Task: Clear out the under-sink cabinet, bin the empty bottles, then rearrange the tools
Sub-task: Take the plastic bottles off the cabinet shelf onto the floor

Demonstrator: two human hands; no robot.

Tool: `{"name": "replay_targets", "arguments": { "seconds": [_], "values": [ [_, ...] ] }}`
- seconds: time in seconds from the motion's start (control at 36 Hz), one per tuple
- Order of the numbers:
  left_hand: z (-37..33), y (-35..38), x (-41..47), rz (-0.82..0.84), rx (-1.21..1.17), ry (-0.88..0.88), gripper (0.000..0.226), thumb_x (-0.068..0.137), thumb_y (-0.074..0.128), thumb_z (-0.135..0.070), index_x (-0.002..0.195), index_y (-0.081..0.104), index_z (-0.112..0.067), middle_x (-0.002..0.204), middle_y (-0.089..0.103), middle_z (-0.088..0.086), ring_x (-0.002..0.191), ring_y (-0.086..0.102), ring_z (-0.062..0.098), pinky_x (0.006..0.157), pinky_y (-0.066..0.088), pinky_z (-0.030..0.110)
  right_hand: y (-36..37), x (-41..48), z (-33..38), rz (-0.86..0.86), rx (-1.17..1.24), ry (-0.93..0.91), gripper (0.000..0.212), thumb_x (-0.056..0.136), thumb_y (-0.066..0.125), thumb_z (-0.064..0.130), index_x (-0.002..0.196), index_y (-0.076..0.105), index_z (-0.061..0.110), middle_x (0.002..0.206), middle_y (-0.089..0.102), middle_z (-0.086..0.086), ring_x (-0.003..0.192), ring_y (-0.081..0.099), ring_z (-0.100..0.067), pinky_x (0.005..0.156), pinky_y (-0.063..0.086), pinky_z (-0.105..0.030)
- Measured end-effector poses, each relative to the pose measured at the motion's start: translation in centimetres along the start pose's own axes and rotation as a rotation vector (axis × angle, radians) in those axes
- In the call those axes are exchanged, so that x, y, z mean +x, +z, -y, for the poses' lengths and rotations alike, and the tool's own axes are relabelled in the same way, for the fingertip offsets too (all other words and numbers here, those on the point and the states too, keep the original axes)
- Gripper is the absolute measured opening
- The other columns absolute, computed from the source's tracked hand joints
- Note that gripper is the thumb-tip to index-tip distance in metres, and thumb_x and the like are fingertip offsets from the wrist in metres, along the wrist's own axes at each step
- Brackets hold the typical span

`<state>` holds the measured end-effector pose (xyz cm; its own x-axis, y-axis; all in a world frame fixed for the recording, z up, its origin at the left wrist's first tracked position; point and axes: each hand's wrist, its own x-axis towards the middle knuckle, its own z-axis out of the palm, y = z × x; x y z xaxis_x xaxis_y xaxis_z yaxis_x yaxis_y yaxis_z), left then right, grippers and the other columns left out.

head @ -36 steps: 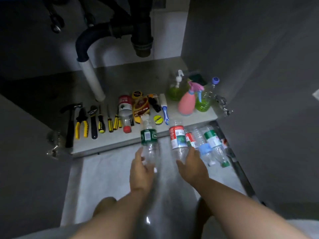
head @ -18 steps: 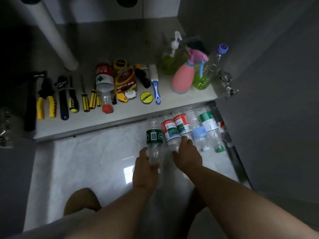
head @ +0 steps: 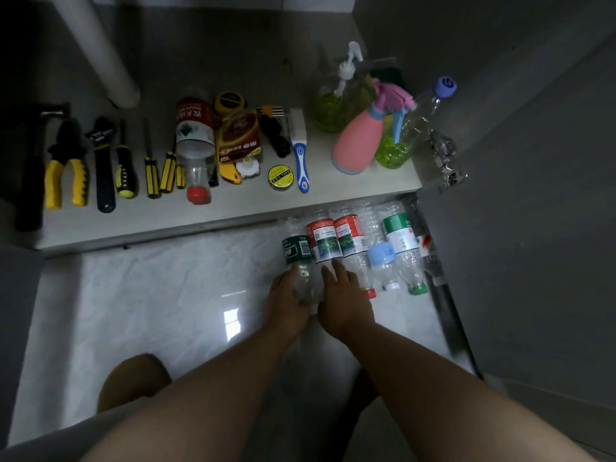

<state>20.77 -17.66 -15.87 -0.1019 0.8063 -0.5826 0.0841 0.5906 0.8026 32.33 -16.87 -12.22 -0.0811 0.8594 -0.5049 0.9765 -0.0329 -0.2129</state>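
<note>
Several empty plastic bottles lie side by side on the pale floor tiles, just in front of the cabinet's right end. My left hand [head: 286, 303] grips the neck end of the green-labelled bottle [head: 297, 251] at the left of that row. My right hand [head: 345, 296] lies over the lower part of the red-labelled bottle [head: 324, 243] beside it, fingers on it. Right of these lie a second red-labelled bottle [head: 350, 237], a blue-labelled one [head: 381, 255] and a green-and-white one [head: 401, 240]. Another red-capped bottle [head: 196, 141] lies among the tools on the cabinet floor [head: 320, 196].
On the cabinet floor, left to right: hammer [head: 31, 175], yellow pliers [head: 66, 175], wrench, screwdrivers [head: 150, 168], yellow pouch, tape roll [head: 279, 177], blue brush [head: 301, 155]. A pink spray bottle [head: 358, 145] and green soap bottles stand at the right. The open door [head: 533, 245] and hinge flank the right.
Both hands have brought their bottles down from mid-air to the floor and set them at the left end of the row. My view has tilted downward.
</note>
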Motion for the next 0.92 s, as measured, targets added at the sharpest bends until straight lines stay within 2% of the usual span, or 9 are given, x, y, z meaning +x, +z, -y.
{"name": "replay_targets", "arguments": {
  "seconds": [0.17,0.31,0.47,0.61,0.72,0.81,0.86,0.92],
  "values": [
    [0.7,-0.3,0.3,0.062,0.166,0.090,0.045,0.099,0.058,-0.001,0.143,0.052,-0.008,0.143,0.054,0.016,0.133,0.053,0.030,0.110,0.046,0.046,-0.2,0.6,0.0,0.013,-0.004,0.043,0.082,0.085,0.069,0.035,0.153,0.027,0.017,0.163,0.019,-0.007,0.141,0.033,-0.035,0.110,0.041,-0.053],
    [0.2,-0.3,0.2,0.051,0.154,0.085,0.041,0.099,0.060,-0.005,0.140,0.054,-0.007,0.140,0.057,0.016,0.130,0.055,0.030,0.110,0.045,0.046,-0.3,0.7,-0.2,0.014,0.055,0.043,0.081,0.085,0.071,0.031,0.153,0.029,0.019,0.164,0.022,-0.006,0.142,0.033,-0.036,0.112,0.040,-0.051],
    [-1.4,-0.5,-0.1,0.112,0.218,0.098,0.056,0.088,0.068,0.007,0.140,0.052,-0.004,0.139,0.056,0.017,0.131,0.054,0.031,0.109,0.046,0.046,-1.5,0.3,0.1,-0.036,0.124,0.037,0.067,0.089,0.065,0.019,0.150,0.036,0.018,0.162,0.027,-0.003,0.141,0.036,-0.030,0.108,0.041,-0.046],
    [-4.4,-2.9,-1.0,0.206,0.379,0.189,0.054,0.085,0.075,-0.002,0.135,0.058,-0.009,0.134,0.062,0.011,0.124,0.060,0.026,0.105,0.051,0.042,-3.4,0.1,1.2,-0.097,0.184,-0.044,0.058,0.090,0.062,0.011,0.145,0.043,0.013,0.153,0.035,-0.008,0.134,0.045,-0.027,0.108,0.046,-0.043],
    [-8.0,-7.2,-0.4,0.264,0.620,0.215,0.038,0.087,0.064,-0.003,0.125,0.068,-0.006,0.126,0.065,0.013,0.114,0.064,0.027,0.099,0.052,0.035,-5.8,0.8,3.3,-0.138,0.207,-0.108,0.049,0.091,0.061,0.010,0.138,0.046,0.012,0.143,0.040,-0.011,0.118,0.055,-0.029,0.100,0.051,-0.044],
    [-11.7,-11.5,0.9,0.261,0.732,0.210,0.029,0.095,0.063,-0.018,0.124,0.065,-0.017,0.122,0.064,0.004,0.109,0.062,0.021,0.088,0.047,0.028,-7.9,2.1,5.0,-0.149,0.241,-0.158,0.042,0.091,0.060,0.009,0.132,0.051,0.013,0.137,0.043,-0.011,0.110,0.057,-0.028,0.093,0.052,-0.039],
    [-14.1,-14.6,2.1,0.242,0.796,0.223,0.030,0.098,0.061,-0.022,0.127,0.063,-0.019,0.124,0.063,0.001,0.110,0.060,0.018,0.090,0.046,0.027,-9.2,3.1,6.2,-0.149,0.275,-0.188,0.041,0.089,0.059,0.009,0.129,0.052,0.013,0.129,0.046,-0.010,0.102,0.057,-0.025,0.089,0.050,-0.034],
    [-16.2,-17.3,3.4,0.181,0.794,0.228,0.024,0.098,0.061,-0.018,0.121,0.066,-0.014,0.122,0.065,0.002,0.110,0.060,0.017,0.099,0.050,0.033,-10.4,4.2,7.4,-0.152,0.323,-0.196,0.043,0.090,0.060,0.009,0.132,0.051,0.014,0.126,0.048,-0.008,0.094,0.057,-0.020,0.088,0.049,-0.031]
  ]
}}
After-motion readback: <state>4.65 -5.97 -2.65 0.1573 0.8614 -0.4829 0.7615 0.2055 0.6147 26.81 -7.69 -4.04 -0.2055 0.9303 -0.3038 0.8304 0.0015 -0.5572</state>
